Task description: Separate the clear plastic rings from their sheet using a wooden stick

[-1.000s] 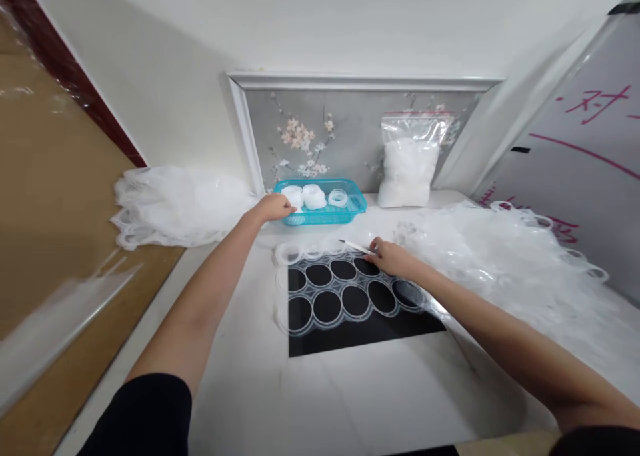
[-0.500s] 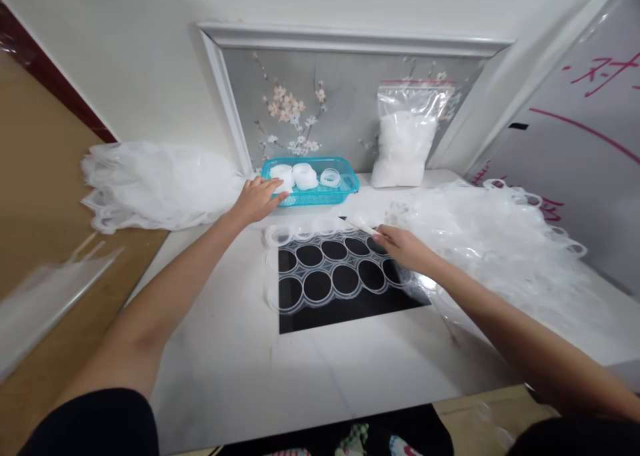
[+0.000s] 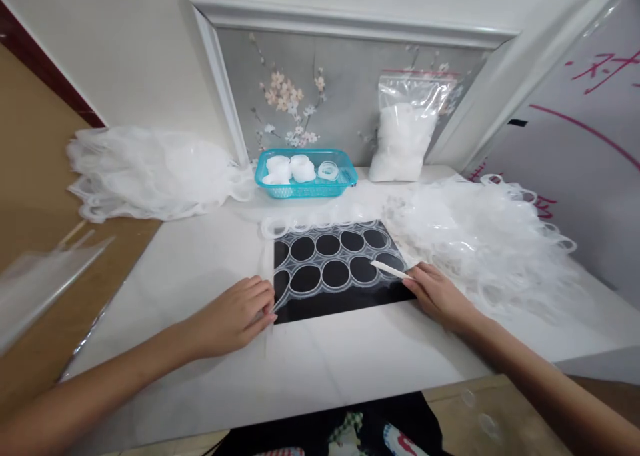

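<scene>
A translucent sheet of joined rings (image 3: pixel 320 264) lies over a black mat (image 3: pixel 345 307) on the white table. At its left end is my left hand (image 3: pixel 240 316), fingers curled and thumb close under them, closed on the sheet's lower left edge; the fingertips are partly hidden. My right hand (image 3: pixel 437 294) grips a slim white stick-like tool (image 3: pixel 390 269), whose tip points left over the lower right rings. Behind the mat, a blue plastic basket (image 3: pixel 320 191) holds several stacks of loose white rings (image 3: pixel 302 168).
A pile of translucent ring sheets (image 3: pixel 460 236) spreads to the right, and another heap of them (image 3: pixel 155 173) sits at the left. A zip bag of white material (image 3: pixel 403 139) leans on the framed panel (image 3: pixel 350 96) at the back. Clear plastic film (image 3: pixel 45 289) is at far left.
My left hand has come back from the basket to the left edge of the ring sheet. My right hand has moved toward me with the white tool. The view has shifted slightly.
</scene>
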Demonstrator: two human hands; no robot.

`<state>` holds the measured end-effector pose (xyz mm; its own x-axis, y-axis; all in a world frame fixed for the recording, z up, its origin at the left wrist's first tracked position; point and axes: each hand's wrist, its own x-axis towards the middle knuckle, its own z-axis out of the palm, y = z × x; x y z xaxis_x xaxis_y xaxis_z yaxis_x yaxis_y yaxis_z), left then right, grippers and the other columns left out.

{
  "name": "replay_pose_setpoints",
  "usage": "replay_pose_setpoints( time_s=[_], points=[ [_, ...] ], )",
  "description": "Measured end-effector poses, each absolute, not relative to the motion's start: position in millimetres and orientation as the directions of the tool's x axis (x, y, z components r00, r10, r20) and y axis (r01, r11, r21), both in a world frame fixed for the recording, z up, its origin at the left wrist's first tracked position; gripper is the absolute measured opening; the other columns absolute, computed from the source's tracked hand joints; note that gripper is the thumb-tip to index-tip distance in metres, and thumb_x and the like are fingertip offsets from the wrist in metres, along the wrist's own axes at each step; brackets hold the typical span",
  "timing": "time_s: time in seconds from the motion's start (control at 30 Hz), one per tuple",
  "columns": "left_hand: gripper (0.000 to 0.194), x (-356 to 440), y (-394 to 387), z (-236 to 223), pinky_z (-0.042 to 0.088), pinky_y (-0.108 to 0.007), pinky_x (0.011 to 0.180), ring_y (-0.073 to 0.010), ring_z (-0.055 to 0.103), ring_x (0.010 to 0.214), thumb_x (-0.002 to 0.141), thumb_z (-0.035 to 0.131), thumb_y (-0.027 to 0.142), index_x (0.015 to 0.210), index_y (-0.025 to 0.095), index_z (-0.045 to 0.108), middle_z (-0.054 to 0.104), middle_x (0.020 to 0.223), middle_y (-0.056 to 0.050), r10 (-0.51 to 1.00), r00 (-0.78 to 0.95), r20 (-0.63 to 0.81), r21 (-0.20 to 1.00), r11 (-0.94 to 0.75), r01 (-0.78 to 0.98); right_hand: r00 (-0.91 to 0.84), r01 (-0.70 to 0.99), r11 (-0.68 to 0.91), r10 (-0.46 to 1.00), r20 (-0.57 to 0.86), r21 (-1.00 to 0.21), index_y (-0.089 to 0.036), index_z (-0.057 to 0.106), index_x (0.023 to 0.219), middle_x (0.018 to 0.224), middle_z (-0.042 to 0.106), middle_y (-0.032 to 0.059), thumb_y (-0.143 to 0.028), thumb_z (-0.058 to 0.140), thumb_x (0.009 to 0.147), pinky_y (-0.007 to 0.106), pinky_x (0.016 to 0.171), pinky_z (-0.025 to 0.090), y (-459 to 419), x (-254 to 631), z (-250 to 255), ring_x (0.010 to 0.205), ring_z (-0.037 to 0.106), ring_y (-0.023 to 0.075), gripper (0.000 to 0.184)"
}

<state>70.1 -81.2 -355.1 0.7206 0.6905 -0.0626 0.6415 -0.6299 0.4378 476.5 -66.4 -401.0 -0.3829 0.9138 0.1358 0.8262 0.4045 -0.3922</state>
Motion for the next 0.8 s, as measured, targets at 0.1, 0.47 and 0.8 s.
replay_pose_setpoints(
  time_s=[0.1,0.47,0.8],
  points=[
    [0.022,70.5,-84.3,-345.9,0.041,-0.027,0.072,-0.0145,0.048,0.076,0.098,0.038,0.030,0.081,0.018,0.045,0.051,0.081,-0.001,0.741,0.670,-0.047,0.534,-0.548,0.644,-0.382,0.806,0.425,0.905,0.186,-0.412,-0.022,0.053,0.095,0.099,0.062,0.0109,-0.038,0.029,0.100,0.038,0.080,0.049,-62.4,477.5,-401.4,0.094,0.058,0.0241,0.028],
    [0.016,71.3,-98.5,-344.0,0.039,-0.024,0.069,-0.0128,0.046,0.074,0.097,0.042,0.020,0.081,0.019,0.043,0.048,0.077,0.001,0.720,0.690,0.075,0.562,-0.602,0.567,-0.414,0.785,0.465,0.885,0.212,-0.409,-0.022,0.048,0.078,0.072,0.059,0.0061,-0.035,0.030,0.099,0.035,0.067,0.048,-53.7,473.4,-402.5,0.073,0.057,0.0219,0.031],
    [0.018,68.7,-110.4,-354.3,0.039,-0.024,0.064,-0.0139,0.050,0.069,0.096,0.043,0.022,0.079,0.018,0.050,0.053,0.072,-0.001,0.682,0.731,-0.008,0.534,-0.615,0.580,-0.451,0.734,0.584,0.801,0.393,-0.346,-0.022,0.049,0.080,0.060,0.055,0.0015,-0.027,0.038,0.096,0.029,0.052,0.040,-80.8,483.9,-383.6,0.055,0.052,0.0174,0.021]
  ],
)
